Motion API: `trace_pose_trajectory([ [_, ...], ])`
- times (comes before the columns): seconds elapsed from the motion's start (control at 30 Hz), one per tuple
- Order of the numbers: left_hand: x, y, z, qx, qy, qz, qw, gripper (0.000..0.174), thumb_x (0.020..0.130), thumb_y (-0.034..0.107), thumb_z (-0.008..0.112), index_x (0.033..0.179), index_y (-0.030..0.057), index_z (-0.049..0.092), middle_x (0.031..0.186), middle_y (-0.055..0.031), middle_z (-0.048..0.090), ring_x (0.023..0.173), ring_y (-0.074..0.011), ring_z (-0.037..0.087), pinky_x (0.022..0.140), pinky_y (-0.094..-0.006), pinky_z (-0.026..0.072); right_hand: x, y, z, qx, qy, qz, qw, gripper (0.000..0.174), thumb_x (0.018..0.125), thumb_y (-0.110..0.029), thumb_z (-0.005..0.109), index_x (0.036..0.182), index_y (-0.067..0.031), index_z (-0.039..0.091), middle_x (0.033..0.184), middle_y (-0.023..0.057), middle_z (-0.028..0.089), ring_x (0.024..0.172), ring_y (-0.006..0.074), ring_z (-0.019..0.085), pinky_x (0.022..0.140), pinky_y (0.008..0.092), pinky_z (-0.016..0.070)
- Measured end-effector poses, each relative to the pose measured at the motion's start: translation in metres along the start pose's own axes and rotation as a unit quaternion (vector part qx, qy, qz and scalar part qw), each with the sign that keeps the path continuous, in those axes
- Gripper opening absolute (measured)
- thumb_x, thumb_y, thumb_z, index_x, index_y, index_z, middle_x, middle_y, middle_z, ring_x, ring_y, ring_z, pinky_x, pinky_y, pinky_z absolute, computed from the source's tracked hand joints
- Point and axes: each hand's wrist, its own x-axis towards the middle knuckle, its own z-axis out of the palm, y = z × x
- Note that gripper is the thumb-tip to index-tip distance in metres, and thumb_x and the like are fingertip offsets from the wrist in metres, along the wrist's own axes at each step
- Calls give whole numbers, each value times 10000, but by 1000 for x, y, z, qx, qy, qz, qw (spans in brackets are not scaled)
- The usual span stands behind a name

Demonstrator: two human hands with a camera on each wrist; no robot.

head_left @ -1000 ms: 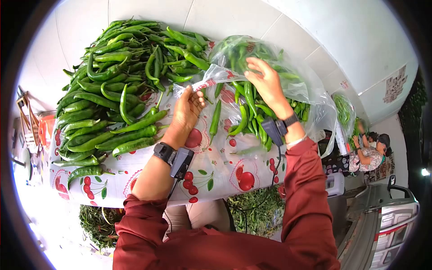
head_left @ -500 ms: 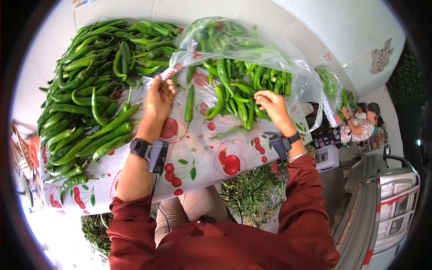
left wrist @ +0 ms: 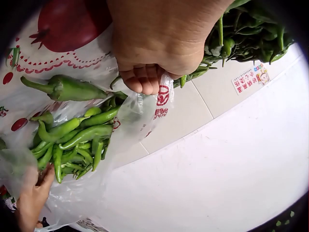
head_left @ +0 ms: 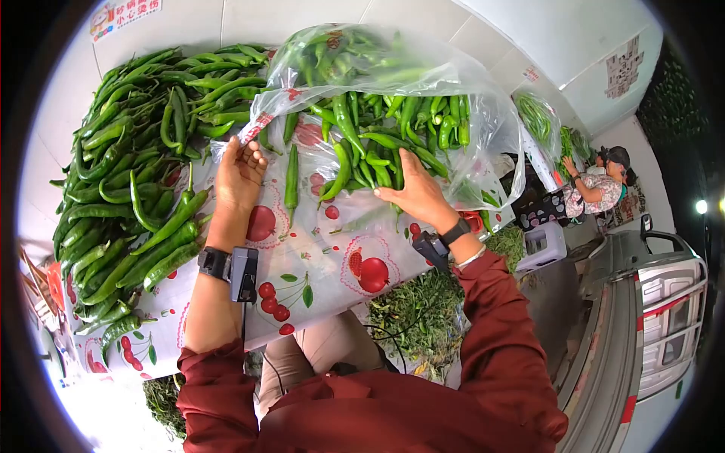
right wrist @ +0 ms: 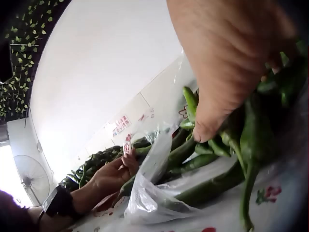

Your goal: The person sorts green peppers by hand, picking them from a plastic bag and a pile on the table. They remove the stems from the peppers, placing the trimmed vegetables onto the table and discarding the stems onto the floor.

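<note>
My left hand (head_left: 240,177) pinches the gathered edge of a clear plastic bag (head_left: 495,162) printed in red. In the left wrist view its curled fingers (left wrist: 140,79) hold that film. The bag lies with its mouth toward me, and green chili peppers (head_left: 349,124) fill it and spread at the opening. My right hand (head_left: 419,189) rests on the peppers at the mouth, thumb spread from the fingers. In the right wrist view the thumb (right wrist: 205,128) lies against peppers, and most fingers are hidden behind the hand. One loose pepper (head_left: 291,181) lies between my hands.
A large heap of green peppers (head_left: 113,189) covers the table's left side. The tablecloth (head_left: 317,260) has a fruit print. A tiled wall (head_left: 181,34) stands behind. Another bag of greens (head_left: 538,121) and a seated person (head_left: 600,185) are at the right. Plant cuttings (head_left: 415,317) lie below the table.
My right hand has come down from above the bag's rim, toward me, and then onto the peppers at its mouth. My left hand keeps its hold on the bag's edge. The head view has shifted.
</note>
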Motion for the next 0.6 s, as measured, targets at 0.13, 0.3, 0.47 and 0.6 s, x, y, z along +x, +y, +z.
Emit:
trace_pose_trajectory([
  [0.13,2,1,-3,-13,-17,-8,1000,226,906,256,496,846,47,555,745,-74,610,636,-168,559,619,-293,475,2,0,-4,17,-13,9,1000,880,685,-334,670,1340,47,223,1320,245,353,1191,353,400,979,378,349],
  [0.3,2,1,-3,-9,-19,-7,1000,227,905,254,497,830,47,553,754,-70,611,642,-167,559,628,-289,475,4,9,-5,11,-29,-12,999,862,667,-296,654,1344,20,224,1286,225,390,1128,362,450,919,403,402],
  [0.47,1,0,-1,-2,-16,-8,1000,223,901,251,505,816,51,553,756,-66,607,648,-164,555,636,-282,472,8,3,0,10,-11,14,1000,856,660,-268,653,1351,-4,222,1257,219,436,1077,376,487,906,405,408],
  [0.6,2,0,-3,-10,-10,-6,1000,229,913,253,484,840,44,543,758,-79,614,641,-171,563,626,-290,483,17,3,1,18,-41,61,997,868,648,-245,660,1357,-21,214,1255,217,445,1078,380,488,910,402,406],
])
